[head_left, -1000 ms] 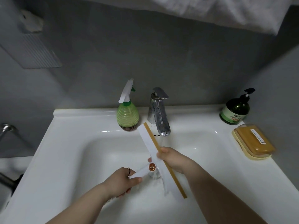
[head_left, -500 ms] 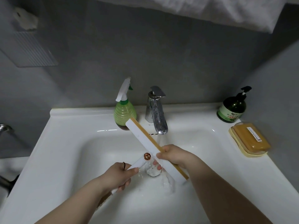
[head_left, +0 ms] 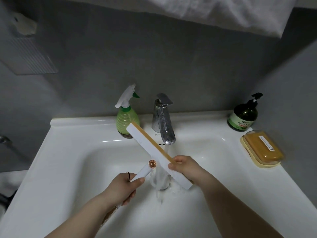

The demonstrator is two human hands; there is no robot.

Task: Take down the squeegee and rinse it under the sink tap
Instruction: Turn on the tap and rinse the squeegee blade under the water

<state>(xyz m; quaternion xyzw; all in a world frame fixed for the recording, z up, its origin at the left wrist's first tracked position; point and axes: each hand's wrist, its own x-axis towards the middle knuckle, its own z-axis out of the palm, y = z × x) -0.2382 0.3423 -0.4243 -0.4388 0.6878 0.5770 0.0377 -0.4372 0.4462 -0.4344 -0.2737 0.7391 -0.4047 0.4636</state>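
A white squeegee [head_left: 147,145] with a tan rubber edge lies slanted over the sink basin [head_left: 72,169], its blade running from upper left to lower right. My left hand [head_left: 123,188] grips its white handle, which has a copper-coloured button. My right hand [head_left: 185,167] pinches the lower half of the blade. The chrome tap [head_left: 163,121] stands behind, and water runs from its spout down past the blade onto the drain.
A green spray bottle [head_left: 127,115] stands left of the tap. A dark green pump bottle [head_left: 244,115] and a yellow soap dish [head_left: 262,149] sit on the right rim. White towels [head_left: 223,12] hang overhead, and a ribbed shelf [head_left: 25,55] is on the left wall.
The squeegee has slid up and to the left under the stream, so my right hand now sits nearer the blade's lower end. Both hands keep their hold.
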